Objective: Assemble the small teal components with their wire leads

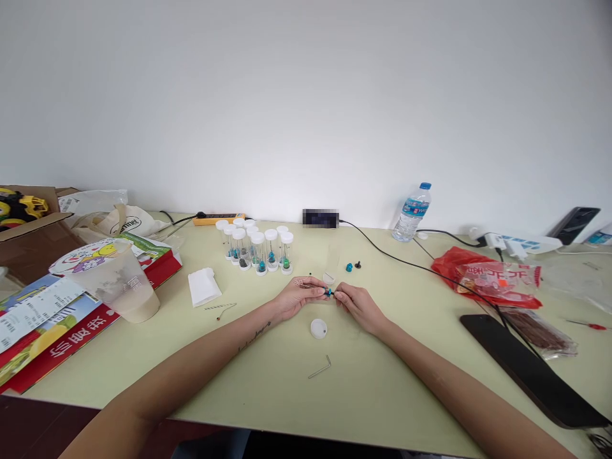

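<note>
Near the middle of the table, my left hand (299, 296) pinches one side of a small blue and black part (329, 292). My right hand (356, 306) has its fingers closed on the part's other side. Just in front of the hands lies a round white cap (319, 329) with a small dark piece in it. An L-shaped hex key (320, 368) rests closer to the table's front edge. Behind my right hand are a loose blue piece (349, 268) and a small black piece (358, 264). A clear tube (329, 274) lies behind the fingers, partly hidden.
Several white-capped tubes (258, 252) stand back left. A folded tissue (204, 287) and a plastic cup (119, 284) are at left. On the right are a water bottle (412, 213), a red bag (461, 268), cables and a long black object (530, 370).
</note>
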Available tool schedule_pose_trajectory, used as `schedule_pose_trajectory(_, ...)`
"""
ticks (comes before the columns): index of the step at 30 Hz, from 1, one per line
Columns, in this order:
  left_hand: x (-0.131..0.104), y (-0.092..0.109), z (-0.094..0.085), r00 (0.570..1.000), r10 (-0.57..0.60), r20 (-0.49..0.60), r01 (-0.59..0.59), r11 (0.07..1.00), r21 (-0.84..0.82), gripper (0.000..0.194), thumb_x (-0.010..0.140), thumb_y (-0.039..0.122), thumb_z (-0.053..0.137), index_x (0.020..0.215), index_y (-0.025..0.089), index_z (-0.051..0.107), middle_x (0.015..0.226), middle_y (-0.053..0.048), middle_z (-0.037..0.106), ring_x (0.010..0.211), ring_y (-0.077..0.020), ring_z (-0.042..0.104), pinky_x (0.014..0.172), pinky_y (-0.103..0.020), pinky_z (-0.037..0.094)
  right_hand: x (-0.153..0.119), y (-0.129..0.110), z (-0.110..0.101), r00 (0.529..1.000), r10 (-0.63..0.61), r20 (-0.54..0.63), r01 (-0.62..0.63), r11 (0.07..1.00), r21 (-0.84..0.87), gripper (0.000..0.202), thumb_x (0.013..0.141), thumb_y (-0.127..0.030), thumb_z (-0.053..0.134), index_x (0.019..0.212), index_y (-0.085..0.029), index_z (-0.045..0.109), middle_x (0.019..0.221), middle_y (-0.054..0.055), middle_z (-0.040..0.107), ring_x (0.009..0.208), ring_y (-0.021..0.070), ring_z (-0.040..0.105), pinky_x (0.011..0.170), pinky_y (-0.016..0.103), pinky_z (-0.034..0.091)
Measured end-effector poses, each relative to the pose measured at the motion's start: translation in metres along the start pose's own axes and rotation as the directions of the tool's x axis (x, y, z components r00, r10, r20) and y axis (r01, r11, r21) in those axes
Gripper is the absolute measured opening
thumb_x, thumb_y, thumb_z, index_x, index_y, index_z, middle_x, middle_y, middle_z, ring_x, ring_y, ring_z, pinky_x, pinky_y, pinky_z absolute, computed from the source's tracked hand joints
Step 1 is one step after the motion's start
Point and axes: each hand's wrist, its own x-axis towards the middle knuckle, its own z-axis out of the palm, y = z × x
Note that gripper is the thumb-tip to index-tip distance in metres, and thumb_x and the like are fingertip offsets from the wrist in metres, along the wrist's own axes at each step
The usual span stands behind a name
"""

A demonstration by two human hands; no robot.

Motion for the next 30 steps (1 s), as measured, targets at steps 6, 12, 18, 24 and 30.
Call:
schedule_pose_trajectory(6,0.0015,-0.0020,-0.0022,1.000,0.015,-0.011,-0.015,1.000,-0.017,0.030,0.062,0.021,0.072,0.088,0.010,0.063,0.087,-0.008,0.065,0.080,-0.0163,0.063,0.084,-0.030,0.045,-0.0004,0.0003,0.0020,0.998,0.043,-0.052,-0.042,0.999,0.008,0.015,0.086,-0.037,0.042,0.089,-0.022,0.046,0.069,-0.002,0.054,0.056,0.0128,0.047,0.054,0.024,0.036)
schedule_pose_trajectory(12,0.0010,-0.0020,-0.0019,1.000,0.008,0.003,-0.008,1.000,-0.014,0.030,0.062,0.021,0.072,0.088,0.009,0.063,0.088,-0.009,0.065,0.081,-0.0178,0.063,0.086,-0.032,0.044,-0.0002,0.0027,0.0024,0.999,0.038,-0.032,-0.037,0.999,0.007,0.022,0.089,-0.040,0.036,0.082,-0.021,0.047,0.064,-0.002,0.051,0.057,0.0129,0.045,0.055,0.024,0.035)
schedule_pose_trajectory(18,-0.0001,-0.0014,-0.0020,1.000,0.017,-0.005,-0.017,1.000,-0.010,0.029,0.062,0.021,0.072,0.088,0.009,0.063,0.088,-0.009,0.065,0.083,-0.0190,0.063,0.088,-0.034,0.042,0.0006,0.0004,0.0009,0.999,0.019,0.043,-0.020,0.999,0.030,0.036,0.091,-0.042,0.026,0.071,-0.020,0.046,0.059,-0.002,0.049,0.054,0.0122,0.044,0.055,0.024,0.035)
schedule_pose_trajectory(24,0.0003,-0.0011,-0.0014,0.999,0.021,-0.025,-0.022,0.999,-0.035,0.029,0.062,0.020,0.072,0.088,0.010,0.063,0.081,-0.006,0.065,0.081,-0.0163,0.063,0.087,-0.032,0.043,-0.0001,-0.0010,0.0012,0.997,0.076,-0.024,-0.076,0.997,0.027,0.026,0.086,-0.046,0.039,0.092,-0.022,0.047,0.064,-0.002,0.050,0.055,0.0124,0.043,0.053,0.024,0.035)
schedule_pose_trajectory(30,-0.0006,-0.0001,-0.0010,0.999,0.030,-0.010,-0.030,0.999,-0.014,0.029,0.063,0.022,0.071,0.088,0.010,0.063,0.085,-0.007,0.065,0.082,-0.0175,0.063,0.087,-0.033,0.043,-0.0001,-0.0014,0.0018,0.999,0.046,-0.004,-0.046,0.999,0.002,0.027,0.089,-0.044,0.034,0.091,-0.022,0.049,0.065,-0.001,0.051,0.056,0.0136,0.046,0.054,0.026,0.037)
